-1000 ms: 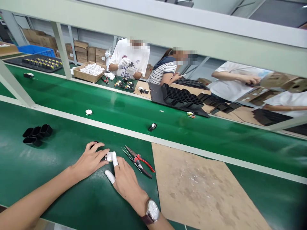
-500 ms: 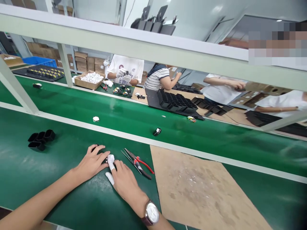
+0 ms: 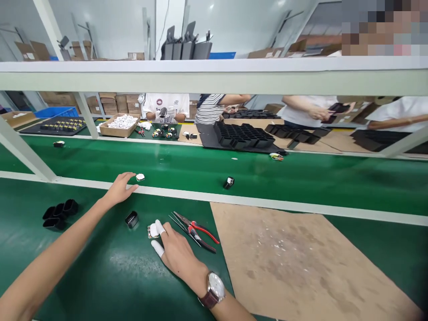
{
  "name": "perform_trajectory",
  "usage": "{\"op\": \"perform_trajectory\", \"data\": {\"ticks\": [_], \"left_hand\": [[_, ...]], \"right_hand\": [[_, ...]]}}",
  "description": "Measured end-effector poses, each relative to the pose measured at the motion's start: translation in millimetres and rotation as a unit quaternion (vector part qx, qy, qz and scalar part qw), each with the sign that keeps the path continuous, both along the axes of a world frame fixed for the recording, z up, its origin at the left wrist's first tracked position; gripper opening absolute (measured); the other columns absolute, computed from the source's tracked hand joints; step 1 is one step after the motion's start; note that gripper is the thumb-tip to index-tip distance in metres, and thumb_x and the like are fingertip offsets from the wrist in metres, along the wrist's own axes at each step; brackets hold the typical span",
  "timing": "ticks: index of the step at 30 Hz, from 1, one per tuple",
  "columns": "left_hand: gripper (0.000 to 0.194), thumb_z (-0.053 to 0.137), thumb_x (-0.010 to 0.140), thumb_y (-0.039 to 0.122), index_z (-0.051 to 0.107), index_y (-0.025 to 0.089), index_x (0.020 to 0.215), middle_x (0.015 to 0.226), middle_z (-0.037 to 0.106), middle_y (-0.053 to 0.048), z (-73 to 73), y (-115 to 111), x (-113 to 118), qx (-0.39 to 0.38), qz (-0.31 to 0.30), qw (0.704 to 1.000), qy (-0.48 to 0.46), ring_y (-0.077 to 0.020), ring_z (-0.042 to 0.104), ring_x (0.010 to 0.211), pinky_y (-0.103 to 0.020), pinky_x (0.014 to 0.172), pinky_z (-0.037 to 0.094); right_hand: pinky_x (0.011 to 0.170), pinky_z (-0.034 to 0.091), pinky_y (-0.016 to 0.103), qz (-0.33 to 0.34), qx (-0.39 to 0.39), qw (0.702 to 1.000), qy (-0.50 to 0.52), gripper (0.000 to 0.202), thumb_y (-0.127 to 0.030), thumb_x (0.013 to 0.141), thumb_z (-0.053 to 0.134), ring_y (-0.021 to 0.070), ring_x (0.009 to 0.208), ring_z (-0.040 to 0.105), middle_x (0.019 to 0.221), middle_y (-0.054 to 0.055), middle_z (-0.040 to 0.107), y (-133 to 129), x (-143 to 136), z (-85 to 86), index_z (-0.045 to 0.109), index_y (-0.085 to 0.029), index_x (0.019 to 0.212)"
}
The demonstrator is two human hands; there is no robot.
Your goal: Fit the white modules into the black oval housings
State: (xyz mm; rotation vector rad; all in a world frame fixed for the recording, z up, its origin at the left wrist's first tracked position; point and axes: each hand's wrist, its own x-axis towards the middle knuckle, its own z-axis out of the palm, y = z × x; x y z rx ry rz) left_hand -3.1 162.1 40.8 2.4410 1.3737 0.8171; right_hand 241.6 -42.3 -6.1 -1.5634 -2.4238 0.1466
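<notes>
My left hand stretches over the white rail, thumb and fingers apart, fingertips at a small white-topped part on the green belt. With white covers on its thumb and index finger, my right hand lies on the green bench. Its index fingertip touches a small circuit board with a white pad; the thumb is apart from it. Between the hands stands a black housing. Long-nose pliers with red and black handles lie right of the right hand, with tweezers alongside.
Several black housings stand at left. A brown cardboard sheet covers the bench at right. On the belt lie a black housing with white inside and a coloured part. A pale shelf beam crosses above; people work beyond the belt.
My left hand has moved forward and away from the board to the belt's edge. The black housing and board now show uncovered on the bench. My right hand stays near the board; the view has levelled.
</notes>
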Motion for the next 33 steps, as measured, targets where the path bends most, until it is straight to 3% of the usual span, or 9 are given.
{"op": "perform_trajectory", "data": {"ticks": [5, 12, 15, 17, 19, 22, 26, 29, 33], "left_hand": [[0.072, 0.069, 0.088, 0.053, 0.058, 0.008, 0.143, 0.146, 0.062, -0.024, -25.2, 43, 18, -0.056, 0.052, 0.997, 0.001, -0.0426, 0.057, 0.137, -0.057, 0.115, 0.045], [0.052, 0.074, 0.083, 0.037, 0.067, 0.015, 0.130, 0.125, 0.076, -0.016, -29.4, 53, 55, -0.075, 0.046, 0.996, -0.021, -0.0395, 0.063, 0.126, -0.055, 0.112, 0.047], [0.054, 0.072, 0.084, 0.035, 0.064, 0.015, 0.134, 0.123, 0.076, -0.015, -24.3, 38, 65, -0.076, 0.022, 0.996, -0.044, -0.0344, 0.068, 0.118, -0.051, 0.107, 0.052], [0.055, 0.071, 0.085, 0.036, 0.063, 0.018, 0.136, 0.124, 0.076, -0.012, -20.2, 19, 66, -0.080, -0.011, 0.995, -0.057, -0.0311, 0.068, 0.118, -0.049, 0.108, 0.051], [0.056, 0.073, 0.084, 0.038, 0.063, 0.021, 0.137, 0.125, 0.077, -0.009, -17.0, -4, 64, -0.089, -0.046, 0.993, -0.067, -0.0298, 0.067, 0.120, -0.049, 0.111, 0.049], [0.055, 0.076, 0.083, 0.041, 0.066, 0.022, 0.133, 0.123, 0.078, -0.009, -15.9, -36, 52, -0.111, -0.072, 0.988, -0.081, -0.0309, 0.067, 0.123, -0.051, 0.113, 0.047], [0.056, 0.076, 0.084, 0.050, 0.068, 0.021, 0.131, 0.121, 0.079, -0.011, -18.5, -57, 35, -0.162, -0.058, 0.979, -0.106, -0.0315, 0.072, 0.117, -0.050, 0.106, 0.053], [0.059, 0.071, 0.087, 0.061, 0.069, 0.020, 0.130, 0.126, 0.077, -0.012, -17.0, -64, 24, -0.184, -0.035, 0.973, -0.131, -0.0321, 0.071, 0.119, -0.047, 0.100, 0.056], [0.061, 0.065, 0.090, 0.069, 0.073, 0.018, 0.124, 0.128, 0.076, -0.014, -10.4, -77, 9, -0.190, -0.001, 0.970, -0.151, -0.0321, 0.071, 0.118, -0.043, 0.094, 0.059]], "right_hand": [[0.072, 0.058, 0.035, 0.009, -0.007, 1.000, 0.011, 0.041, -0.014, 0.101, 0.053, 0.0235, 0.082, 0.070, 0.114, 0.012, 0.064, 4, 7, -4.1, 0.054, -0.013, 0.142], [0.081, 0.058, 0.037, -0.021, -0.044, 0.995, 0.085, 0.037, -0.025, 0.105, 0.054, 0.0271, 0.095, 0.073, 0.122, 0.016, 0.065, 4, 10, 1.2, 0.056, -0.011, 0.139], [0.083, 0.059, 0.039, -0.013, -0.068, 0.992, 0.102, 0.042, -0.030, 0.104, 0.058, 0.0283, 0.096, 0.073, 0.124, 0.016, 0.065, 4, 13, 5.4, 0.054, -0.010, 0.142], [0.085, 0.059, 0.041, -0.011, -0.069, 0.990, 0.121, 0.056, -0.033, 0.103, 0.061, 0.0291, 0.099, 0.073, 0.130, 0.017, 0.063, 4, 14, 6.7, 0.045, -0.011, 0.151], [0.088, 0.059, 0.043, -0.007, -0.058, 0.988, 0.144, 0.069, -0.033, 0.102, 0.062, 0.0301, 0.106, 0.072, 0.142, 0.020, 0.057, 4, 15, 6.0, 0.032, -0.012, 0.160], [0.094, 0.058, 0.042, 0.009, -0.043, 0.984, 0.172, 0.072, -0.031, 0.102, 0.062, 0.0299, 0.117, 0.069, 0.151, 0.018, 0.054, 8, 13, 2.0, 0.027, -0.017, 0.163], [0.091, 0.057, 0.037, 0.018, -0.060, 0.980, 0.187, 0.067, -0.029, 0.101, 0.062, 0.0265, 0.113, 0.071, 0.137, 0.011, 0.067, 13, 10, -3.9, 0.035, -0.023, 0.161], [0.091, 0.056, 0.036, 0.007, -0.084, 0.974, 0.209, 0.065, -0.030, 0.098, 0.067, 0.0250, 0.109, 0.072, 0.134, 0.009, 0.069, 14, 10, -5.3, 0.042, -0.023, 0.158], [0.100, 0.055, 0.038, -0.006, -0.090, 0.968, 0.235, 0.070, -0.030, 0.095, 0.072, 0.0264, 0.121, 0.069, 0.141, 0.009, 0.067, 12, 9, -5.5, 0.043, -0.024, 0.158]]}}
